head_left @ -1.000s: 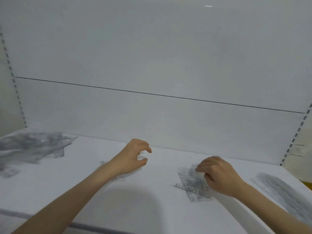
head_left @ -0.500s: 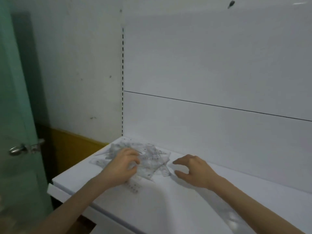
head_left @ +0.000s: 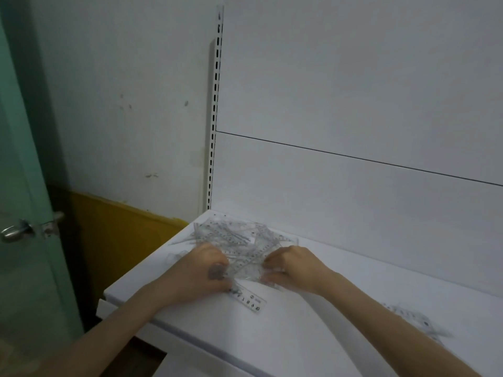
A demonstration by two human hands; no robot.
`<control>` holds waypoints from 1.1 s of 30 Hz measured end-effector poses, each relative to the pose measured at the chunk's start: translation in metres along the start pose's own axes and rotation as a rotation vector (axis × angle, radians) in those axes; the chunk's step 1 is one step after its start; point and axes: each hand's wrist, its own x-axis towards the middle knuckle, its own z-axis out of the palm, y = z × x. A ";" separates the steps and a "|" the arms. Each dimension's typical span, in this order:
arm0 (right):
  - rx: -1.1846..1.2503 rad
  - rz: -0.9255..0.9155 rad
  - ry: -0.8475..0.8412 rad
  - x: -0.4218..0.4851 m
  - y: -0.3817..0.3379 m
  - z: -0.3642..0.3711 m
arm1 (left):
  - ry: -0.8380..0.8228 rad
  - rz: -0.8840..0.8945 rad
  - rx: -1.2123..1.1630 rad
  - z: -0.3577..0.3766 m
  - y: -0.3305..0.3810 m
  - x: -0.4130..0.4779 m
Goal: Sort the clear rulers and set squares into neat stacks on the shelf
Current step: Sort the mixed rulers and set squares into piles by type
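Bare forearms reaching over the front edge of the shelf (head_left: 299, 336), converging toward its left back corner. Left hand (head_left: 201, 270) palm down, fingers curled onto the clear pile (head_left: 239, 240), grip lost in blur. Right hand (head_left: 295, 268) knuckles up, thumb and fingers pinching the pile's near right edge.

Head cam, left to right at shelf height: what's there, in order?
Door handle → yellow wall band → left hand → right hand → small ruler stack by the right forearm. The loose ruler pile spans both hands, so it's left out.
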 end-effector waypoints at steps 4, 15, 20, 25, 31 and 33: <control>-0.154 -0.128 0.138 -0.013 -0.004 -0.002 | -0.050 -0.009 -0.012 -0.006 -0.001 0.003; 0.068 0.090 0.474 -0.063 -0.008 -0.033 | -0.044 -0.147 0.016 -0.002 0.018 0.013; 0.483 0.388 0.342 -0.085 -0.006 -0.051 | 0.007 -0.246 -0.004 -0.005 0.024 0.018; 0.756 0.545 0.322 -0.093 -0.013 -0.068 | 0.102 -0.267 -0.055 -0.014 0.029 0.009; 0.749 0.674 0.433 -0.108 -0.008 -0.067 | 0.255 -0.201 -0.151 -0.028 0.049 0.012; 0.707 0.750 0.461 -0.127 -0.002 -0.066 | 0.268 -0.150 -0.219 -0.020 0.071 0.024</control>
